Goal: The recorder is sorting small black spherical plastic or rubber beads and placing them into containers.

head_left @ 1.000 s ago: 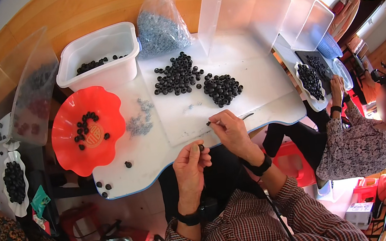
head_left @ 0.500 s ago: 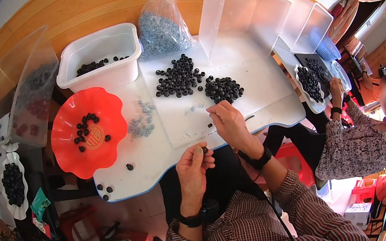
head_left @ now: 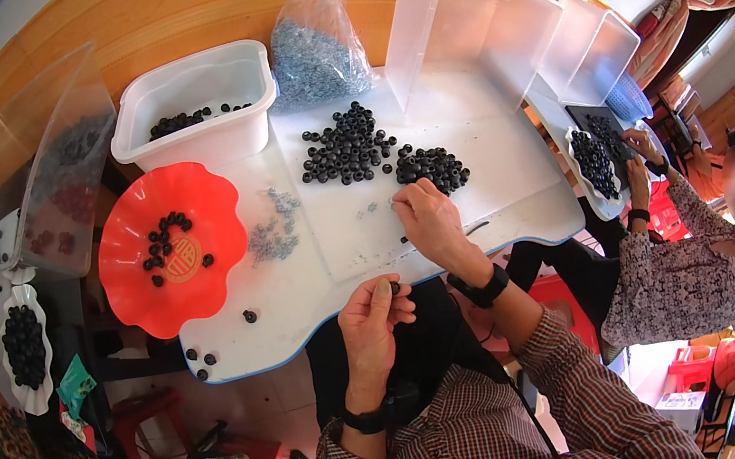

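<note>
- Plate (head_left: 127, 277): red, scalloped, with a few black beads lying loose in it; its broad raised rim probably keeps them from rolling off.
- Left hand (head_left: 368, 327): right of the plate and nearer the person, fingers clamped on a bead (head_left: 395, 288). The pinch is at the tips, likely because so small a thing gives no room for a fuller grip; it also leaves part of the bead uncovered.
- Right hand (head_left: 432, 224): farther right of the plate, just short of the near pile. Its fingers are bent inward; I cannot tell whether the tips meet or hold anything.
- Near pile (head_left: 435, 169): well right of the plate, more black beads heaped on the surface (head_left: 518, 206), close enough to the right hand to need little reach.
- Far pile (head_left: 346, 151): between the plate and the near pile, but set deeper, perhaps as stock.
- Blue bits (head_left: 272, 235): scattered just right of the plate, apart from both piles.
- Tub (head_left: 220, 145): directly behind the plate, its tall walls containing further beads.
- Bag (head_left: 319, 55): behind and right of the plate, upright, seemingly so its blue contents do not spill.
</note>
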Demonstrator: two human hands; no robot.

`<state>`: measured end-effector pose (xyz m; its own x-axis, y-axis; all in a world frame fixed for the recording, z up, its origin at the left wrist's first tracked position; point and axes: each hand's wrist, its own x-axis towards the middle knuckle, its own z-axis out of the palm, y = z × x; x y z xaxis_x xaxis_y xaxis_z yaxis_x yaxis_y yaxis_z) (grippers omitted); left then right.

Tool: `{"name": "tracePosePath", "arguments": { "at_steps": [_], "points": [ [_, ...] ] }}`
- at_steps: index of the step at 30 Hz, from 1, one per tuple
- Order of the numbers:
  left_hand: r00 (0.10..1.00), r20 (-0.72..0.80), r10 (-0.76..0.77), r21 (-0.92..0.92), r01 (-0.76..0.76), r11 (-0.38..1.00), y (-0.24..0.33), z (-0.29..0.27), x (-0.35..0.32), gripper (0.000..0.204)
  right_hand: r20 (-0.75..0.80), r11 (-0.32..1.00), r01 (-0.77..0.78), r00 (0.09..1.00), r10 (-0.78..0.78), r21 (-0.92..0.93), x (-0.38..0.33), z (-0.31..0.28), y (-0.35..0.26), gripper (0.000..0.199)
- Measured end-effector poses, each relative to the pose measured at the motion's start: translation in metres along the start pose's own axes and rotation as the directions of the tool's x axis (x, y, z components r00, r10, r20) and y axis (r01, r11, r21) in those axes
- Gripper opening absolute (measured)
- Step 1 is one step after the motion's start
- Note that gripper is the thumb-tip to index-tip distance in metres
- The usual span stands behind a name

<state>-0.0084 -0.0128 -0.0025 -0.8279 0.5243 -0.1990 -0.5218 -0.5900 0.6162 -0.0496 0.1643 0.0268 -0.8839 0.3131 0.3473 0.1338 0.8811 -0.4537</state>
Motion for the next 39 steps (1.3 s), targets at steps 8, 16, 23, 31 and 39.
{"name": "tracePosePath", "arguments": {
  "at_steps": [8, 16, 23, 31, 39],
  "points": [
    [0.979, -0.087, 0.184, 0.222, -0.161, 0.962, 0.008, 0.007, 0.008, 0.023, 0.256, 0.842, -0.228, 0.96, 0.112, 0.489, -0.028, -0.042, -0.027, 0.011],
    [0.96, 0.037, 0.277, 0.441, -0.264, 0.858, 0.011, 0.017, 0.005, 0.024, 0.553, 0.641, -0.477, 0.827, 0.097, 0.602, -0.053, -0.059, -0.032, 0.013],
    [0.922, 0.082, 0.379, 0.544, -0.36, 0.758, 0.005, 0.016, 0.001, 0.013, 0.605, 0.631, -0.521, 0.79, 0.102, 0.574, -0.064, -0.062, -0.032, 0.014],
    [0.932, -0.005, 0.364, 0.461, -0.32, 0.828, -0.001, 0.024, -0.007, 0.012, 0.349, 0.745, -0.343, 0.924, 0.157, 0.572, -0.085, -0.056, -0.045, 0.011],
    [0.971, -0.062, 0.233, 0.225, -0.214, 0.951, -0.003, 0.022, -0.01, 0.017, 0.331, 0.62, -0.331, 0.936, 0.12, 0.711, -0.092, -0.054, -0.047, 0.008]
  ]
}}
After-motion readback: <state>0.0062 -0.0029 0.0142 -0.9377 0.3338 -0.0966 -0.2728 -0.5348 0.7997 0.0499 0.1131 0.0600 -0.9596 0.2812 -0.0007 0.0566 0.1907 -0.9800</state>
